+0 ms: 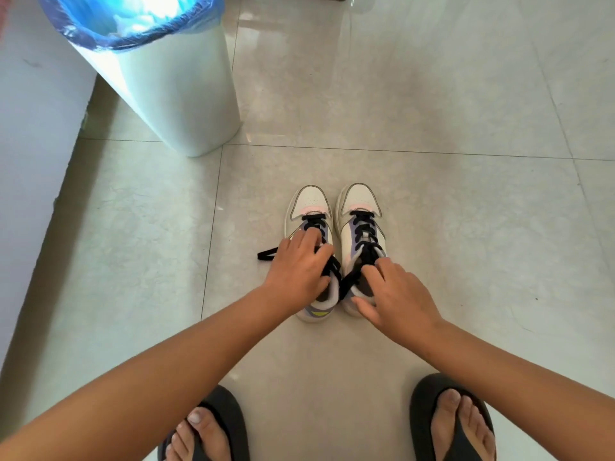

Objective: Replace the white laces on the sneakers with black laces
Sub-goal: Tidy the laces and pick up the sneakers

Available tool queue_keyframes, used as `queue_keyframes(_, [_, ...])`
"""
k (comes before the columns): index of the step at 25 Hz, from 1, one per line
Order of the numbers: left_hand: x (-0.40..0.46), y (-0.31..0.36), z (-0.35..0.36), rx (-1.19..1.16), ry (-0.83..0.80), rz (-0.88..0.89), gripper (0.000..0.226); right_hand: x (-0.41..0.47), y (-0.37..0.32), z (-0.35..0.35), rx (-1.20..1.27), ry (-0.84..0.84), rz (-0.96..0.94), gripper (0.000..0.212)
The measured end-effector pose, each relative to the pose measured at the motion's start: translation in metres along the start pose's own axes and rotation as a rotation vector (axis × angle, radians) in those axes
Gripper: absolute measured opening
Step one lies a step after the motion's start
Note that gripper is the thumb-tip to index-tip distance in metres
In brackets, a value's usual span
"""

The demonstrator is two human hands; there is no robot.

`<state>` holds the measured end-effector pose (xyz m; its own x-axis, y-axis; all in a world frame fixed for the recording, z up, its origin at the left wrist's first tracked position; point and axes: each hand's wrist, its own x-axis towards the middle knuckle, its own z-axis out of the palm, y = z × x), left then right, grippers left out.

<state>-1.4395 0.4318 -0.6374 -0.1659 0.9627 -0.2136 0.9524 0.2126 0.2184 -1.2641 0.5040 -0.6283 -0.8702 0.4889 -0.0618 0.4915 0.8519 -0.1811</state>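
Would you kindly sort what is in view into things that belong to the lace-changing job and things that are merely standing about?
Part of the job:
left sneaker
right sneaker
black laces
left hand, on the left sneaker's laces
right hand, at the right sneaker's collar

Just standing about:
white bin with blue liner
black flip-flops
tiled floor
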Motion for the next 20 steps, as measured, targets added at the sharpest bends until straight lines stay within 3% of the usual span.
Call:
queue_keyframes(2, [0.016, -0.006, -0.004, -0.162, -0.024, 0.025, 0.025, 0.0, 0.001, 0.002, -0.061, -0.004, -0.061, 0.029])
queue_keyframes(4, [0.032, -0.018, -0.009, -0.545, -0.04, -0.166, 0.008, -0.006, -0.001, 0.005, -0.089, 0.014, -0.078, 0.025])
queue_keyframes(8, [0.05, -0.045, -0.01, -1.089, -0.199, -0.649, 0.021, 0.005, 0.004, 0.005, 0.082, 0.135, -0.025, 0.025])
queue_keyframes(11, [0.05, -0.053, -0.011, -1.132, -0.144, -0.775, 0.029, 0.032, 0.018, -0.001, 0.119, 0.072, -0.207, 0.025])
queue_keyframes(13, [0.043, -0.055, -0.012, -0.917, 0.051, -0.659, 0.033, 0.043, 0.026, -0.003, -0.107, 0.003, -0.331, 0.037])
queue_keyframes(15, [0.03, -0.05, -0.017, -0.763, 0.173, -0.265, 0.028, 0.047, 0.026, 0.0, -0.203, -0.039, -0.395, 0.039])
queue_keyframes(17, [0.02, -0.042, -0.017, -0.475, 0.038, 0.14, 0.037, 0.049, 0.023, 0.001, -0.199, -0.043, -0.505, 0.027])
queue_keyframes(18, [0.019, -0.037, -0.015, -0.242, -0.058, 0.263, 0.043, 0.05, 0.024, 0.001, -0.198, -0.03, -0.551, 0.022])
queue_keyframes(20, [0.02, -0.034, -0.013, 0.029, -0.052, 0.345, 0.04, 0.051, 0.03, 0.0, -0.102, 0.008, -0.548, 0.019])
